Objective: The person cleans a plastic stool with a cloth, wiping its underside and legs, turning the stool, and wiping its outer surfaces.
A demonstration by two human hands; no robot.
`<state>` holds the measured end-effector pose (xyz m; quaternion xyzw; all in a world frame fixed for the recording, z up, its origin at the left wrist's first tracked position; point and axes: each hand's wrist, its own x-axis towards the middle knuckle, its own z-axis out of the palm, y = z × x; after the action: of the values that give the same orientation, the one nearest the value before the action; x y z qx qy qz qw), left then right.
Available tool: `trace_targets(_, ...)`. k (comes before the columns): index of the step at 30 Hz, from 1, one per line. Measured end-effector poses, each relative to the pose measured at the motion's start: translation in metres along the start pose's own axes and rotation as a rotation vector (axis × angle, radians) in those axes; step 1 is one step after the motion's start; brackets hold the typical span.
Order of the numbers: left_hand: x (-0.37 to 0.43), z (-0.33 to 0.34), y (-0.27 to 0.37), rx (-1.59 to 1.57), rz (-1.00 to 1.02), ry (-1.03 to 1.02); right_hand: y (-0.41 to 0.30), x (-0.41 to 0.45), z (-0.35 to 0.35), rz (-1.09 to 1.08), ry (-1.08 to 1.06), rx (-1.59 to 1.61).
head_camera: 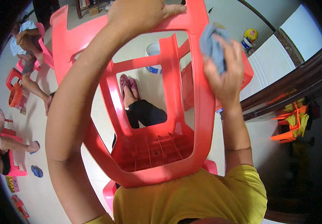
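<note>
A red plastic stool or chair (205,112) rests tilted against my body and fills the middle of the view. Its ribbed panel (155,152) shows through the open frame. My left hand (140,14) grips the far rail, thumb laid along it; the other fingers are mostly hidden. In my right hand (226,72) is a bunched grey-blue cloth (212,46), held against or right beside the right-hand edge of the frame. That hand is slightly blurred.
Beyond the frame stands a white bucket (153,50) on the tiled floor. Seated people are at the left, with bare legs (35,86) stretched out and a loose blue slipper (37,171). A red stool (246,71) stands at right, and an orange chair (289,123) holds yellow gloves or cloths.
</note>
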<state>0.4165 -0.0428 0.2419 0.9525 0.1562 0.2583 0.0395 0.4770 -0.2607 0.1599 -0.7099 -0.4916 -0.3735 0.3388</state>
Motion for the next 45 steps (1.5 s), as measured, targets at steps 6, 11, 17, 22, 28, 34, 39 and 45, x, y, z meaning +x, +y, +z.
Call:
trace_targets(6, 0.001, 0.018, -0.015, -0.029, 0.119, 0.125, -0.028, -0.036, -0.021, -0.028, -0.110, 0.048)
trace_targets(11, 0.000, 0.024, 0.005, -0.056, 0.202, 0.179, 0.021, 0.019, 0.001, -0.091, 0.072, -0.038)
trace_targets(17, -0.007, 0.009, 0.003, -0.019, 0.163, 0.111, 0.046, 0.120, 0.039, -0.068, 0.129, -0.055)
trace_targets(22, -0.008, 0.012, -0.009, -0.020, 0.114, 0.086, 0.047, 0.133, 0.057, -0.070, 0.142, -0.096)
trace_targets(28, -0.004, 0.017, -0.015, -0.012, 0.131, 0.108, 0.024, 0.039, 0.029, -0.149, 0.061, -0.019)
trace_targets(34, 0.001, 0.023, -0.016, 0.006, 0.089, 0.039, -0.031, -0.097, -0.045, -0.145, -0.257, 0.068)
trace_targets(39, 0.003, 0.018, -0.001, -0.021, 0.124, 0.048, -0.028, -0.183, -0.071, -0.171, -0.230, 0.315)
trace_targets(45, 0.004, 0.016, -0.001, -0.093, 0.136, 0.054, -0.007, -0.125, -0.053, -0.382, -0.191, 0.309)
